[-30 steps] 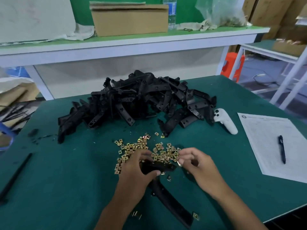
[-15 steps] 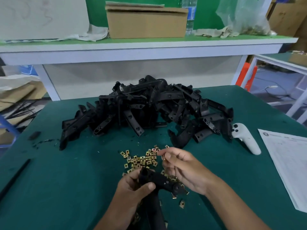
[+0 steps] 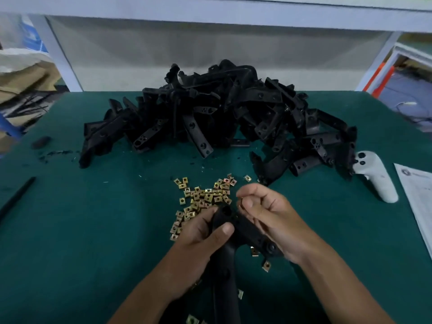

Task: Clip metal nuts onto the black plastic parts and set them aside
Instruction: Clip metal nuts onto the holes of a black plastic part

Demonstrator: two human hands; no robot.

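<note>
Hands: both work over the near middle of the desk (image 3: 70, 230), close together.
Left hand: the left hand (image 3: 201, 239) grips the held black part (image 3: 228, 258) at its upper end, thumb laid across the top and fingers curled round the side.
Right hand: the right hand (image 3: 266, 216) is curled, thumb and forefinger pinched together just above the end of the part; I think a nut is between them, but it is too small and hidden to be sure.
Held part: long and curved, with a branch running under the right wrist; its lower end goes out of view at the near edge.
Metal nuts: the loose nuts (image 3: 203, 197) lie in a small heap just behind the hands, a few scattered ones nearer.
Pile: the pile of black parts (image 3: 222, 118) fills the far middle of the desk.
Handling, part: it looks stiff and light; better to hold it near the clip point, so it does not turn.
Handling, nut: small, thin and probably slippery; take it by the edges with fingertips and push it straight on.
Other things: a white controller (image 3: 376, 176) and a paper sheet (image 3: 418, 197) lie near the right edge.
</note>
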